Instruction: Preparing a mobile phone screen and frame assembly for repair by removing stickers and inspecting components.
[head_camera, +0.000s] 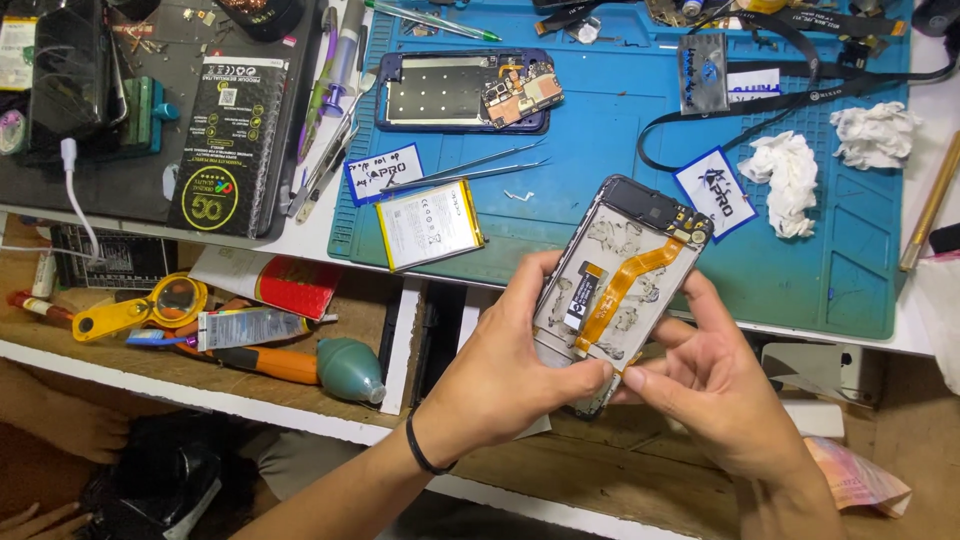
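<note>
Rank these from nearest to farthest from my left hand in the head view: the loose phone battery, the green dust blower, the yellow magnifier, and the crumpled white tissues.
From the left hand:
1. Green dust blower, on the lower shelf to its left.
2. Loose phone battery, on the blue mat's near edge, above it.
3. Yellow magnifier on the shelf's far left and crumpled white tissues on the mat's right: too close to call.

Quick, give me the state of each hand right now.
Left hand: closed on the opened phone frame, gripping its lower left edge.
Right hand: closed on the same frame, pinching its lower right edge.
</note>
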